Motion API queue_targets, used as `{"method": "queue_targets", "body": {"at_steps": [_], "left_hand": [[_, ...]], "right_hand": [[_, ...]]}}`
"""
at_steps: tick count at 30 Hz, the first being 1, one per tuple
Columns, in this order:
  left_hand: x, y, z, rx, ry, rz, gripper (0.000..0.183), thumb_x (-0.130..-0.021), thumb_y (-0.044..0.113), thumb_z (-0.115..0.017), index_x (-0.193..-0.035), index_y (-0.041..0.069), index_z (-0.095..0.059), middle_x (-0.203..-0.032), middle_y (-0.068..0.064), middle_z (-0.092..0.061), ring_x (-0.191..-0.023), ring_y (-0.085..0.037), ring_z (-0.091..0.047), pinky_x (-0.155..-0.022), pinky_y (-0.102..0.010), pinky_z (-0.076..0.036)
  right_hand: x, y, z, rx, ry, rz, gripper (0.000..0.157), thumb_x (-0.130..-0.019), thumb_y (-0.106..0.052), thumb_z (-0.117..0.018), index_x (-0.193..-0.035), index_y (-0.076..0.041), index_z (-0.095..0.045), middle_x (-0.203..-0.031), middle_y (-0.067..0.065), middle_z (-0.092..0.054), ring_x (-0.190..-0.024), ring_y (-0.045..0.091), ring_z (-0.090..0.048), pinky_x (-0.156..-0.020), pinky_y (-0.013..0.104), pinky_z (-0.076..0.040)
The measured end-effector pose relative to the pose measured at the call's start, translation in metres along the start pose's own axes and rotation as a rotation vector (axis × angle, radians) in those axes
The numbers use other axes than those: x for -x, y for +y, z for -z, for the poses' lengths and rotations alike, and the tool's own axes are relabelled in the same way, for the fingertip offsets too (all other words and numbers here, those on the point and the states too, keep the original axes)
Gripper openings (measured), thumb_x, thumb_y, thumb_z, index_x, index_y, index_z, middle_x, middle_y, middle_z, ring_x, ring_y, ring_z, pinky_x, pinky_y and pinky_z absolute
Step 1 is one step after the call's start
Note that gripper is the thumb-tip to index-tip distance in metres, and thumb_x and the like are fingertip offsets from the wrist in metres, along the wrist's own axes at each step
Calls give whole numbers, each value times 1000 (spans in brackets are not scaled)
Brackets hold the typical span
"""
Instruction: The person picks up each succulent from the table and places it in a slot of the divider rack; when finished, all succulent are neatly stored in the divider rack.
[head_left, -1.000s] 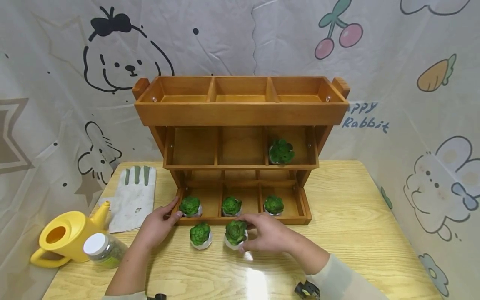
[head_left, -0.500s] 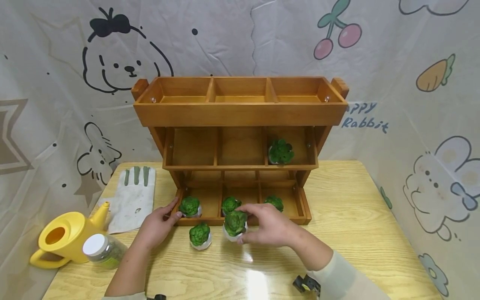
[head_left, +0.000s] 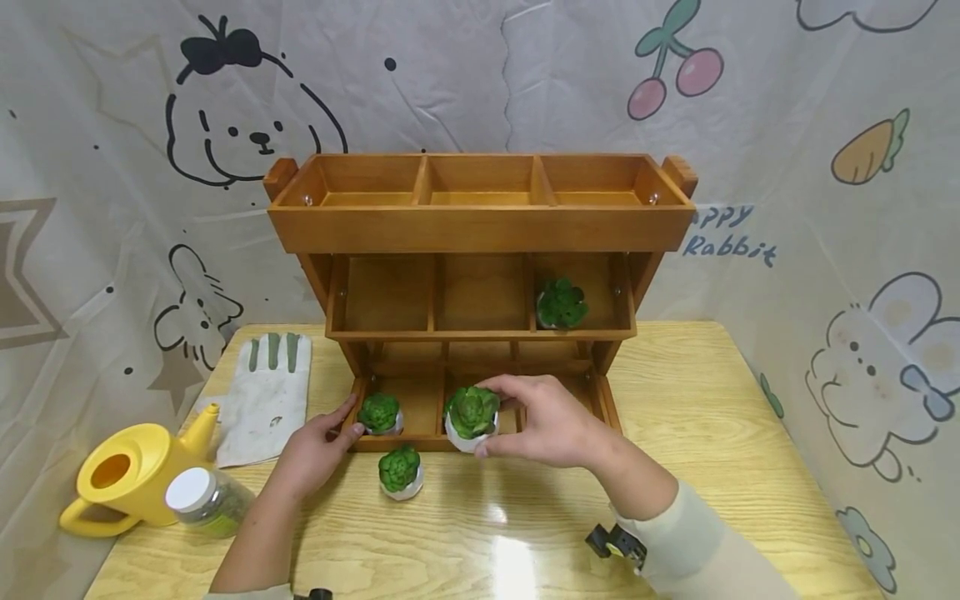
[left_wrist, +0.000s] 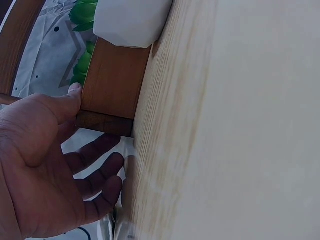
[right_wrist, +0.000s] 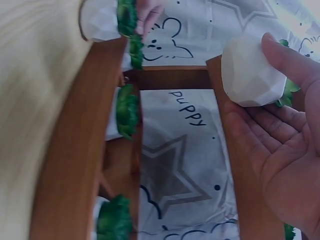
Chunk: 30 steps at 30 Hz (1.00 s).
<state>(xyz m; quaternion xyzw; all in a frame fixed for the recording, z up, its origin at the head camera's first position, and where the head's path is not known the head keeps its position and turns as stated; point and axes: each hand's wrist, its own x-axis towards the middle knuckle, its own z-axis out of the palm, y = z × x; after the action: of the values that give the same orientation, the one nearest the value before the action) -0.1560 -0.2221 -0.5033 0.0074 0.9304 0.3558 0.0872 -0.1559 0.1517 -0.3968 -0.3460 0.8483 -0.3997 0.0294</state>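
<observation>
My right hand (head_left: 555,425) holds a small potted succulent (head_left: 472,414) in the air before the lowest tier, thumb and fingers around its faceted white pot (right_wrist: 252,70). The three-tier wooden plant stand (head_left: 480,229) stands behind it. At the stand's lower left corner my left hand (head_left: 315,450) grips the end of the bottom tier, its thumb on the edge and other fingers loosely bent. One potted succulent (head_left: 381,412) sits in the bottom left compartment. Others in that tier are hidden from the head view, but two succulents (right_wrist: 127,111) show in the right wrist view.
Another succulent (head_left: 401,472) stands on the table before the stand. One succulent (head_left: 561,303) occupies the middle tier's right compartment. At left are a yellow watering can (head_left: 138,471), a white-lidded jar (head_left: 210,502) and a work glove (head_left: 266,400). A printed cloth (head_left: 450,83) hangs behind.
My right hand has lifted the succulent off the table and raised it toward the stand, so it now covers the bottom tier's middle plant. The left hand has stayed at the corner.
</observation>
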Motion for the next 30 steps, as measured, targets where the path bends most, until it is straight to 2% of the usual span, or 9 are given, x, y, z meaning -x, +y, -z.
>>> {"method": "queue_targets", "body": {"at_steps": [7, 12, 17, 20, 24, 30], "left_hand": [[0, -1, 0, 14, -7, 8, 65, -107, 51, -55, -163, 22, -37, -151, -29, -48, -127, -45, -56, -102, -62, -46], [0, -1, 0, 6, 0, 2, 65, -107, 51, -54, -162, 22, -38, -150, -29, -50, -126, -45, -57, -102, -62, -46], [0, -1, 0, 8, -1, 0, 65, -107, 50, -55, -162, 22, -38, -150, -29, -50, -127, -46, -56, -102, -62, -46], [0, -1, 0, 9, -2, 3, 65, -107, 50, -55, -162, 22, -38, -150, -29, -50, -128, -46, -56, -103, -62, -45], [-1, -1, 0, 6, -3, 3, 65, -107, 51, -55, -162, 22, -38, -151, -29, -49, -129, -46, -55, -103, -63, -45], [-1, -1, 0, 6, -3, 3, 65, -106, 52, -54, -162, 23, -38, -153, -28, -47, -129, -46, -55, -103, -62, -45]], "right_hand": [[-8, -6, 12, -34, 35, -3, 63, -78, -32, -95, -131, -15, -68, -109, -12, -73, -95, 6, -70, -86, 34, -59], [-13, -12, 19, -63, 49, -31, 62, -77, -30, -95, -131, -16, -67, -107, -12, -73, -94, 9, -72, -85, 41, -60], [-21, -17, 28, -66, 75, -3, 60, -79, -26, -94, -132, -16, -67, -110, -11, -73, -95, 7, -72, -85, 35, -60], [-26, -20, 33, -70, 90, 8, 61, -80, -24, -94, -133, -13, -67, -111, -9, -73, -95, 9, -72, -84, 38, -61], [-32, -22, 38, -60, 107, -12, 61, -80, -26, -93, -133, -13, -66, -107, -10, -74, -95, 10, -72, -84, 43, -61], [-41, -25, 43, -86, 116, -27, 61, -81, -24, -92, -134, -12, -65, -110, -7, -73, -98, 12, -73, -84, 40, -61]]}}
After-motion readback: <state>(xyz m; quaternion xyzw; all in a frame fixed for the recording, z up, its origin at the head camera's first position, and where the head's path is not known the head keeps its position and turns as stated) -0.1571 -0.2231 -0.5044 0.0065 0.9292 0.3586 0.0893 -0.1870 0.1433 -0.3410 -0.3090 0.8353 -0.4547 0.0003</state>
